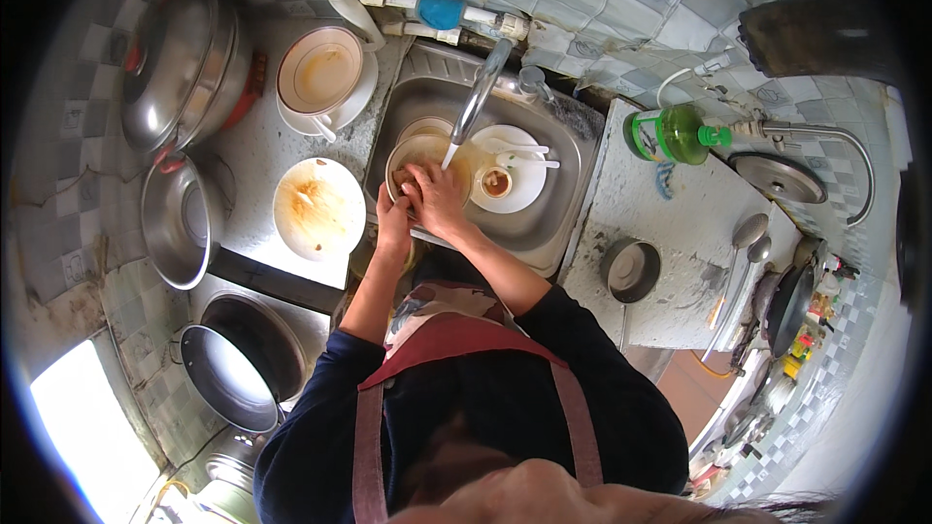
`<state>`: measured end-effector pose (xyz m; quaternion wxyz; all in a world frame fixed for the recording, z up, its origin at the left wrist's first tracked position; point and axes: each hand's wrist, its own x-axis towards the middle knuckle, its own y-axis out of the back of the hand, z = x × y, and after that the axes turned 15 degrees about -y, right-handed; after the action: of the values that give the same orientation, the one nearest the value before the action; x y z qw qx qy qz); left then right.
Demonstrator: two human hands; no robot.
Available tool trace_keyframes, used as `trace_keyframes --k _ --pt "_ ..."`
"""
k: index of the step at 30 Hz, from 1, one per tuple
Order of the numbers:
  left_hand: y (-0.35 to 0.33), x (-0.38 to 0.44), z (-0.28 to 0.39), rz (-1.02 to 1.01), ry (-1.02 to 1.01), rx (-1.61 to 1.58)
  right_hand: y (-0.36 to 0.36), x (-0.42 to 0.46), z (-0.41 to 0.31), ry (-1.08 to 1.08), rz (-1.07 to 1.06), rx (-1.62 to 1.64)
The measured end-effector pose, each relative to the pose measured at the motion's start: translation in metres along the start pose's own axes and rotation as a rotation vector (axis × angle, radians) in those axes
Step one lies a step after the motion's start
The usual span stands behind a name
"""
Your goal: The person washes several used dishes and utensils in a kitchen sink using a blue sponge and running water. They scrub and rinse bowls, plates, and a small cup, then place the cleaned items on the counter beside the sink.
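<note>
In a stainless steel sink, my left hand grips the near left rim of a bowl. My right hand reaches inside that bowl, fingers bent over a brown item, seemingly a scrubbing pad, mostly hidden. Water runs from the chrome faucet into the bowl beside my right fingers. Another dish shows partly from behind the bowl. To the right lies a white plate bearing white spoons and a small cup with brown residue.
Left counter: a food-stained plate, a stacked bowl, a metal basin, a lidded steel pot and a spray bottle. Right counter: a green soap bottle, a small saucepan, a pot lid and a skimmer.
</note>
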<state>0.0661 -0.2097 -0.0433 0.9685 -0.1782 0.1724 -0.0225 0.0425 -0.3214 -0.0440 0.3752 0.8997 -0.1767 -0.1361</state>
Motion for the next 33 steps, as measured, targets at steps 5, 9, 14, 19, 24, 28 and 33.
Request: trace_keyframes --k 5,9,14,19,24,28,33 --pt "0.004 0.008 0.023 0.009 -0.075 0.143 -0.006 0.001 -0.023 -0.028 0.002 0.077" --pt "0.005 0.010 0.044 -0.033 -0.148 0.264 -0.012 0.002 -0.037 -0.013 0.044 0.083" --pt "-0.003 0.013 0.066 -0.113 -0.374 0.477 -0.011 0.005 -0.058 -0.022 0.087 0.407" --pt "-0.038 0.000 0.120 -0.149 -0.559 0.877 -0.004 0.012 -0.086 -0.005 0.125 0.673" --pt "-0.064 -0.012 0.163 -0.155 -0.751 0.994 0.016 0.020 -0.117 0.089 0.126 0.830" --pt "-0.082 -0.027 0.191 -0.134 -0.814 1.069 0.036 0.019 -0.137 0.134 0.075 0.960" --pt "-0.094 -0.041 0.207 -0.110 -0.861 1.177 0.046 0.015 -0.145 0.135 0.044 1.000"
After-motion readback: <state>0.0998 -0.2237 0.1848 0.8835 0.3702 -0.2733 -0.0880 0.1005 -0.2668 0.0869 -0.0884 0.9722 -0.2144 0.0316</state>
